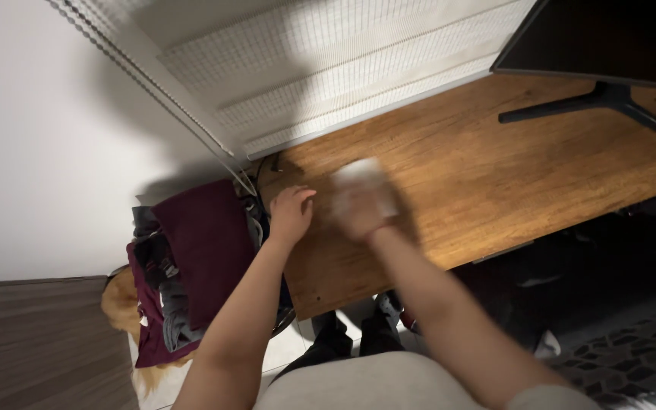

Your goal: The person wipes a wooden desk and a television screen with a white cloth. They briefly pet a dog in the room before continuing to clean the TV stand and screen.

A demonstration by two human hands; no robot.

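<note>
The left hand (291, 212) rests palm down with fingers loosely curled on the brown wood-grain tabletop (495, 175), close to its left edge, gripping nothing. The right hand (366, 209) is blurred and presses a crumpled white cloth (362, 182) flat against the tabletop just beside the left hand; the fingers look closed over it. To the right of both hands the wood runs bare up to the black monitor stand (609, 102) near the far right corner. Just past the left edge sits a pile of maroon and grey clothes (191, 258), below tabletop level. White pleated blinds (328, 68) line the far edge.
</note>
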